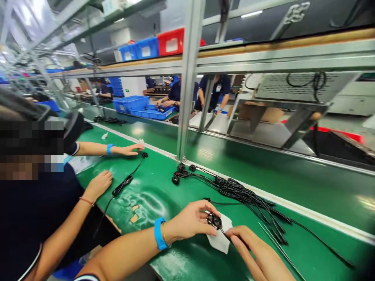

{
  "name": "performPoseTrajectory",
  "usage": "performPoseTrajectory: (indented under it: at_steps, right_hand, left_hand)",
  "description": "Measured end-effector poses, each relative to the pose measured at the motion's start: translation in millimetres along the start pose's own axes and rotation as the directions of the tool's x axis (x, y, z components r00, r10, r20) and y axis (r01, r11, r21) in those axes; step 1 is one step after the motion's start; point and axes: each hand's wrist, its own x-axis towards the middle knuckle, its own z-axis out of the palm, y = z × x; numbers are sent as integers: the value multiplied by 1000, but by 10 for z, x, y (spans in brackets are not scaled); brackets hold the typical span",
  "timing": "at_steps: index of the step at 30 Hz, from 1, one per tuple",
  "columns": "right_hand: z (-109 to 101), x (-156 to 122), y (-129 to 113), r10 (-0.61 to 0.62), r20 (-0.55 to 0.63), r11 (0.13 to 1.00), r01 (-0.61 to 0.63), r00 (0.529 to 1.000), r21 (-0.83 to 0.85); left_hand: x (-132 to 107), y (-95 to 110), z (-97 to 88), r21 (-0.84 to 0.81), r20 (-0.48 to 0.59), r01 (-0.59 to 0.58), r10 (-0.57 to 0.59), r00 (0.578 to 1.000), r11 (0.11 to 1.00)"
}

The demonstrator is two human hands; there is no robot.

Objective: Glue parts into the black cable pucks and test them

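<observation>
hands narrow: left hand [190, 220] pinches round black cable connector [214, 221] on white wipe [220, 241], right hand [252, 249] just beside

My left fingers [203, 212] pinch a small round black cable end [214, 221] over a crumpled white wipe [219, 242]. Its thin black cord [226, 235] runs toward my right fingers [236, 235]. A loose bundle of black cables [243, 194] lies nearby across the green tabletop [178, 257].

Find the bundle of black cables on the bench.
In the head view, the bundle of black cables lies on the green workbench, right of the co-worker's hands, its round ends by the foot of the metal post, just beyond the person's left hand.
</observation>
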Motion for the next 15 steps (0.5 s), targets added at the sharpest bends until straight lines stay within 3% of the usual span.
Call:
performPoseTrajectory:
  at_steps: [3, 6, 9, 15]
  right_hand:
    - [43, 41, -73, 108, -18, 991, -106, 994, 85]
    - [159, -43, -59, 151, -159, 985, -134, 976, 109]
    - [235, -132, -66, 85, -297, 996, -71, 951, 61]
    - [293, -114, -168, -104, -367, 992, 123, 925, 28]
  left_hand:
    - [-20, 49, -27, -51, 13, -35, 35, 999, 998]
    - [-38, 56, -4, -43, 24, -46, 47, 999, 998]
    - [-48, 36, 33, -69, 43, 0, 3, 999, 998]
    - [-54, 33, 103, -104, 38, 16, -12, 999, 994]
